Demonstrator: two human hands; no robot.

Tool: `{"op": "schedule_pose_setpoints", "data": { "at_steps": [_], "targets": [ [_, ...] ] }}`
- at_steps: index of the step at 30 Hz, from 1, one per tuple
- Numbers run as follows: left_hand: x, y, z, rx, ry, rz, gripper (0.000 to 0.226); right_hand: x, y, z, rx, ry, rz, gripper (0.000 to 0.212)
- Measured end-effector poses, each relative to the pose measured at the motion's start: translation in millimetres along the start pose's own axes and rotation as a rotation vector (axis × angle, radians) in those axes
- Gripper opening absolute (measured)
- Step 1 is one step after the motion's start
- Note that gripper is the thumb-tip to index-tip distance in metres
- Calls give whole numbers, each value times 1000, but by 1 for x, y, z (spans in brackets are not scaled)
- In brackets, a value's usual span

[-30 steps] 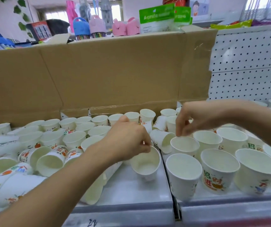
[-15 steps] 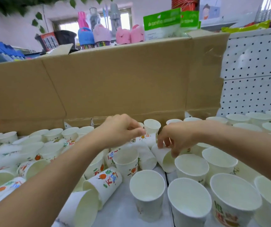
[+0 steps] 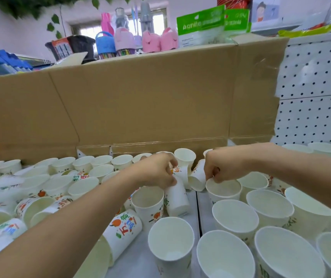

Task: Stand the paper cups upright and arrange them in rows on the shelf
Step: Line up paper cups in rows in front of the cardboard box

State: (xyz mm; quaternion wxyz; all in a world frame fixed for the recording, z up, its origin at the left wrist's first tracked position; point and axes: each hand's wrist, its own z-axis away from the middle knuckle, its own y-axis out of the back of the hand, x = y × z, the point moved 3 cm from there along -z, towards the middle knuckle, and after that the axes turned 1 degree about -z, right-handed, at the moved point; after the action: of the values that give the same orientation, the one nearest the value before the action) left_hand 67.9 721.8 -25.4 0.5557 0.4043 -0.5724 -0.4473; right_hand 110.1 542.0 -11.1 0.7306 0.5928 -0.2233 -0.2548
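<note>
Biggest worry is the left of the frame. The fallen cups (image 3: 123, 230) lie in a loose heap and the left forearm reaches right over them, so one careless sweep could roll a few off the front of the shelf (image 3: 140, 263).

The left hand (image 3: 156, 171) has its fingers curled round a tipped cup (image 3: 177, 199) in the middle, wedged among others. I reckon pulling it free could topple its neighbours, and squeezing thin paper too hard would dent it.

The right hand (image 3: 220, 167) seems to pinch the far rim of an upright cup (image 3: 223, 190). Tug that sideways and it bumps the tidy rows beside it.

Looks-wise, they're small white paper cups with orange fruit and bright lettering, plain inside. Lower left they're mostly on their sides, lower right they stand mouth-up in rows. All of them sit on the shelf in front of a big cardboard box (image 3: 140, 97).
</note>
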Motion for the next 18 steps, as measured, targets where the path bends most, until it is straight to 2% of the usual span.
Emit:
{"op": "schedule_pose_setpoints", "data": {
  "at_steps": [4, 9, 11, 13, 15, 18],
  "targets": [
    [23, 4, 22, 35, -155, 80, 25, 1, 7, 6, -96, -58, -35, 40],
    [34, 0, 44, -80, -251, 61, 13, 23, 31, -3, 127, -140, -160, 29],
    [33, 5, 48, -111, -255, 138, 10, 30, 33, -9, 177, -173, -145, 20],
    [30, 15, 43, -42, -248, 274, 6, 35, 31, -16, 170, -232, -152, 18],
    [21, 28, 30, 96, -234, 334, 7, 39, 23, -23, 139, -293, -176, 18],
    [5, 33, 5, 178, -159, 219, 12, 45, 13, -36, 162, -337, -218, 25]
  ]
}}
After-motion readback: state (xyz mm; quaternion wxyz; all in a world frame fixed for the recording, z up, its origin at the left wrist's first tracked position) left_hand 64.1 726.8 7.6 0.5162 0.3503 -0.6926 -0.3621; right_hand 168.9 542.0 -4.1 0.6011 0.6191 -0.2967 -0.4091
